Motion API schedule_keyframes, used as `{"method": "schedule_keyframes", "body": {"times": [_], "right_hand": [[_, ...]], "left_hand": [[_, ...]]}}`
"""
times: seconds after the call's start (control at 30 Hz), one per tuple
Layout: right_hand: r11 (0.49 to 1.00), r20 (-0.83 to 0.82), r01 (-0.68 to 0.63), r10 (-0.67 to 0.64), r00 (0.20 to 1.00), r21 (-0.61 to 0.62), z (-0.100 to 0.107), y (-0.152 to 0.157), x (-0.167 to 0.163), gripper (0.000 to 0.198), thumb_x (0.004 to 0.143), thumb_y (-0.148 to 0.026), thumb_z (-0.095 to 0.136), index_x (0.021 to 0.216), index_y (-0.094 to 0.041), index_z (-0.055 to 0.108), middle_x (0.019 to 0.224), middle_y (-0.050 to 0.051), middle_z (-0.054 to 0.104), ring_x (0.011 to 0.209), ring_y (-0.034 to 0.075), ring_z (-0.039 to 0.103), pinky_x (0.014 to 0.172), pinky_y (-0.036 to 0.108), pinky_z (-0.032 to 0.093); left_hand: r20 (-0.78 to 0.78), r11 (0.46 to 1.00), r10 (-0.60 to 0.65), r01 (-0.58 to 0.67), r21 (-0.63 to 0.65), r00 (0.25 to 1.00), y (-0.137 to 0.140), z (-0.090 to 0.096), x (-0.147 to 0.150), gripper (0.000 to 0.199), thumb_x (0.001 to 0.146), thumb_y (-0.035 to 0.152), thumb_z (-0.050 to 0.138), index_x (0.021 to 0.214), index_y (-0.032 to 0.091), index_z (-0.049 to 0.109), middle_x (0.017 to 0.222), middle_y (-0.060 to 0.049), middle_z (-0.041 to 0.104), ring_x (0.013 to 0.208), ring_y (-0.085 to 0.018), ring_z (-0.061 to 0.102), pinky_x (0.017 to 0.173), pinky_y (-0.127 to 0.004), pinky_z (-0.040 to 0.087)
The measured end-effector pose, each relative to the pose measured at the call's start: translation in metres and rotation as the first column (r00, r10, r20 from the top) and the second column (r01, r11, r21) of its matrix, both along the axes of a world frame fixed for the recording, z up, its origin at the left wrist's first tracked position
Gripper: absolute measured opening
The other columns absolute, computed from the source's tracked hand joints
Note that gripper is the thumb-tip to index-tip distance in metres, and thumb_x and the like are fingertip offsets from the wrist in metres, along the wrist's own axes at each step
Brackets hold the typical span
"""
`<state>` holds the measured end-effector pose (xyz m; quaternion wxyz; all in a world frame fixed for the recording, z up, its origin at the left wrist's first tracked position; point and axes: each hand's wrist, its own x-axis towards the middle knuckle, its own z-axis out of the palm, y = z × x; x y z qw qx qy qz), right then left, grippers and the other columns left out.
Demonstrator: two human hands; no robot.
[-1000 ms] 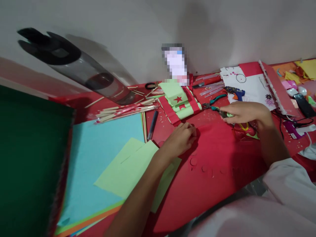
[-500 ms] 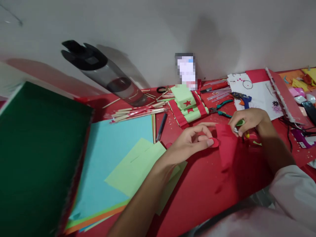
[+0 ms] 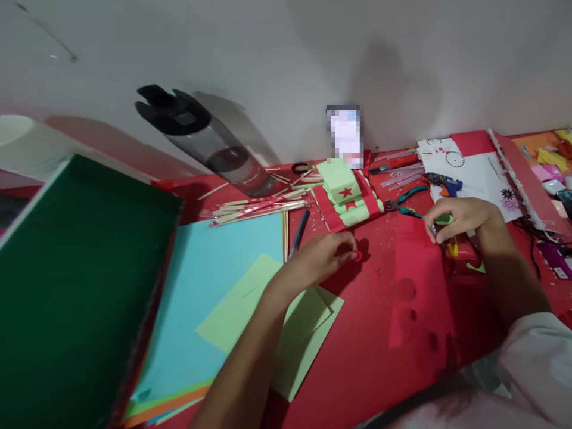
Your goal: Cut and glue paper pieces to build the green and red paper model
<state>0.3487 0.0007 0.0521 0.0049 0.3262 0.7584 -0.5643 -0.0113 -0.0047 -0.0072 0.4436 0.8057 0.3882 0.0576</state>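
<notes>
My left hand point(image 3: 328, 256) is closed in a pinch on a small red paper disc point(image 3: 358, 255), low over the red table. My right hand point(image 3: 460, 215) is closed round a green-handled tool point(image 3: 444, 220) with a silvery part at the fingers; the grip hides its exact kind. Below and left of the right hand, a red paper strip point(image 3: 417, 262) lies flat, with several dark rounded marks or holes along it. Behind the left hand stands a light green and red paper model point(image 3: 346, 193) with red stars. Light green sheets point(image 3: 308, 339) lie under my left forearm.
A tilted-looking water bottle point(image 3: 214, 149) and a phone point(image 3: 346, 136) stand by the wall. Pliers point(image 3: 404, 199), a glue gun point(image 3: 444, 183) and a marker point(image 3: 299, 232) lie around. Blue paper point(image 3: 192, 298) and a large dark green board point(image 3: 84, 286) occupy the left.
My left hand has moved left and down to the table with the red disc. The red paper strip, hanging between my hands before, now lies on the table. My right hand stays close by.
</notes>
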Motion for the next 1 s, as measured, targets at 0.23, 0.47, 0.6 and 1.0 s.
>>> {"method": "schedule_keyframes", "body": {"times": [0.23,0.47,0.6,1.0], "right_hand": [[0.996,0.055,-0.040,0.036,0.998,0.075,-0.012,-0.005,-0.039,0.030,0.099,-0.043,0.066,0.091,-0.015,0.071,0.084,0.003,0.071,0.075,0.016,0.064,0.071,0.027,0.045],[0.949,0.250,-0.078,-0.001,0.968,0.306,-0.040,-0.014,-0.068,0.021,0.100,-0.036,0.065,0.106,-0.017,0.072,0.100,0.008,0.073,0.090,0.023,0.065,0.077,0.030,0.045],[0.904,0.204,0.066,-0.165,0.965,0.422,-0.042,-0.019,-0.069,0.019,0.102,-0.032,0.062,0.114,-0.020,0.072,0.121,0.011,0.071,0.107,0.027,0.066,0.093,0.037,0.048],[0.902,-0.362,0.415,-0.350,0.864,0.117,-0.060,-0.038,-0.112,0.027,0.092,-0.040,0.078,0.113,-0.024,0.073,0.087,0.000,0.069,0.075,0.015,0.061,0.069,0.026,0.047]], "left_hand": [[-0.003,0.998,-0.050,0.050,-0.025,0.999,0.007,0.011,-0.017,0.025,0.100,0.042,0.057,0.094,0.022,0.071,0.097,-0.006,0.077,0.084,-0.020,0.070,0.071,-0.029,0.050],[0.046,0.993,-0.032,0.037,-0.115,0.998,0.010,0.011,-0.017,0.028,0.101,0.044,0.057,0.094,0.021,0.070,0.098,-0.005,0.078,0.088,-0.020,0.070,0.076,-0.029,0.051],[-0.026,0.996,-0.018,0.015,-0.086,1.000,0.009,0.008,-0.016,0.022,0.100,0.039,0.056,0.098,0.022,0.070,0.099,-0.005,0.078,0.087,-0.021,0.070,0.075,-0.030,0.049],[-0.140,1.000,0.000,0.003,0.023,0.990,0.009,-0.004,-0.019,0.017,0.098,0.032,0.053,0.093,0.022,0.065,0.086,-0.004,0.073,0.076,-0.021,0.065,0.066,-0.029,0.043]]}}
